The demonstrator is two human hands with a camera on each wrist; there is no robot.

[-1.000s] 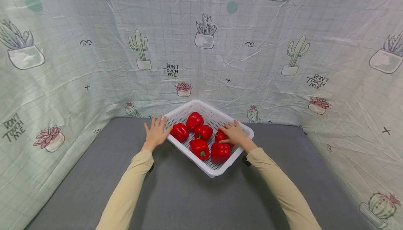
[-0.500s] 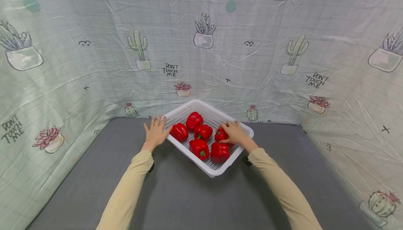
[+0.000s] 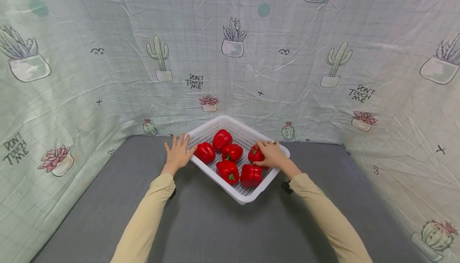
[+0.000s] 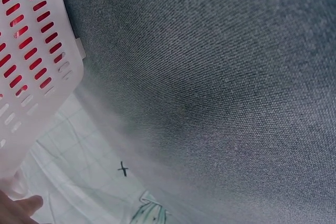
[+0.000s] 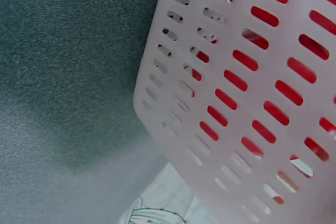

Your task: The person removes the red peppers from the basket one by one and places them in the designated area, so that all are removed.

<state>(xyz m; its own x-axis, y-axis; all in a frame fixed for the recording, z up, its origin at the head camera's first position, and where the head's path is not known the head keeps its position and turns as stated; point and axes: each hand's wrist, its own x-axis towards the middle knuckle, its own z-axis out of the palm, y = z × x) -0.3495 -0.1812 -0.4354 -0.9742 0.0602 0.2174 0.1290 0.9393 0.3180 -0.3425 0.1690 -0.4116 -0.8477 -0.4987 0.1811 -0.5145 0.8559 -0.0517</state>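
A white perforated plastic basket (image 3: 205, 168) sits askew on the grey table, holding several red bell peppers. My left hand (image 3: 177, 155), fingers spread and straight, rests at the basket's left rim; some of its fingertips (image 4: 32, 203) show at the lower left corner of the left wrist view. Inside the basket at the right, my right hand (image 3: 272, 154) grips a red bell pepper (image 3: 255, 154), thumb on the near side and fingers over the far side. The palm covers part of that pepper. Through the slots of the basket wall (image 5: 247, 103), red shows in the right wrist view.
Nearest the gripped pepper lies another bell pepper (image 3: 251, 175) in the front corner. More peppers, such as the far one (image 3: 222, 139), sit to the left. A cactus-print curtain (image 3: 237, 79) hangs behind and at both sides of the grey table (image 3: 223, 231).
My right hand has shifted slightly right, and the gripped pepper has shifted and turned with it, showing more of its stem side. The left hand and basket stay in place.
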